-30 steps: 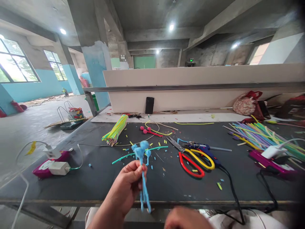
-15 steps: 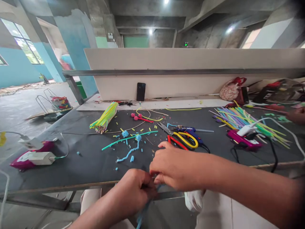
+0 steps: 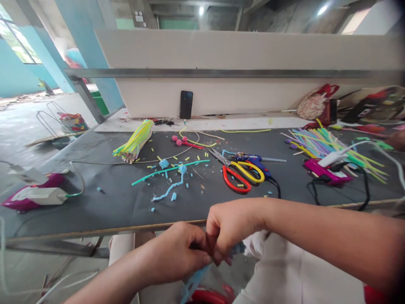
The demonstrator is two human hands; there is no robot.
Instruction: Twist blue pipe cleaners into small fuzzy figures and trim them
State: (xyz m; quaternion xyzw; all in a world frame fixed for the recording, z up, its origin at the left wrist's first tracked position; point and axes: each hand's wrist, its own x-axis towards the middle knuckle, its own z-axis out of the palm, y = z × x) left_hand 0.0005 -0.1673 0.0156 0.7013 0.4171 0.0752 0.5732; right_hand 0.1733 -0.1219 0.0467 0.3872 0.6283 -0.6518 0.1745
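Observation:
My left hand [image 3: 180, 253] and my right hand [image 3: 226, 230] meet just below the table's front edge. Both are closed in a pinch around a light-blue fuzzy strand [image 3: 195, 280], which hangs blurred under my left hand. More blue fuzz shows beneath my right hand. Scissors with red and yellow handles [image 3: 236, 179] lie open on the table beyond my right hand, beside a blue glue gun [image 3: 257, 164]. Nearer the middle are a blue curled piece [image 3: 171, 192], a blue ball [image 3: 163, 163], a green stem [image 3: 155, 175] and small blue and yellow snippets.
A yellow-green stem bundle [image 3: 136, 141] stands left; loose coloured stems [image 3: 329, 147] lie right. Purple power strips [image 3: 327, 173] with cords sit at both sides. A phone [image 3: 186, 104] leans on the back panel. Another person's hand [image 3: 397, 140] is at the far right.
The view has tilted down, so the table appears higher. My right hand has moved down off the table edge, against my left, its fingers now pointing downward. The scissors' red handle is now uncovered.

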